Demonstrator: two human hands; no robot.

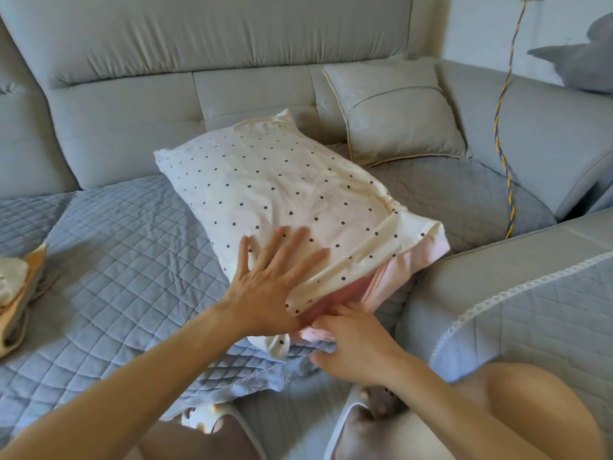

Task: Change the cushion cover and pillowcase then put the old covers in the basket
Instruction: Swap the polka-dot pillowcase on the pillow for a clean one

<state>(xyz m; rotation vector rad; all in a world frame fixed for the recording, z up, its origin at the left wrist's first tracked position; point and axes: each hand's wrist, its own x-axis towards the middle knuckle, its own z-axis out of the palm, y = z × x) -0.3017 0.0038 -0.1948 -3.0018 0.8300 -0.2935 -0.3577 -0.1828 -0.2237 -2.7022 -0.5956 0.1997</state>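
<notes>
Here, pillow count: one pillow (391, 280), pink, plump and oblong, lying at an angle on the sofa seat in the middle of the view; only its near end shows.
Pillowcase: one pillowcase (272, 187), cream cotton-like cloth with small dark polka dots, lightly creased, pulled over nearly all of the pillow; its open hem sags loosely at the near end.
Left hand: the left hand (268, 287) lies flat on top of the pillowcase near the opening, fingers straight and spread, pressing down and clasping nothing.
Right hand: the right hand (351, 346) is at the open end, fingers bent over the top and thumb beneath, grasping the pink end of the pillow just under the hem.
Cushion: one square cushion (398, 111), grey with a satin sheen and thin tan piping, leaning in the back corner, apart from the pillow.
Sofa: one grey sofa (199, 44) with a smooth, padded, panelled backrest.
Seat cover: one blue-grey quilted cover (116, 244), stitched in a diamond pattern, spread under the pillow.
Throw: a second quilted piece with a white lace trim (530, 327) drapes the sofa section on the right.
Folded cloth: one small stack (16, 293), cream and orange, at the left edge.
Cord: one braided yellow-and-blue cord (501, 111) hangs down on the right.
Slippers: two pale slippers (202, 418) on the floor below the hands.
</notes>
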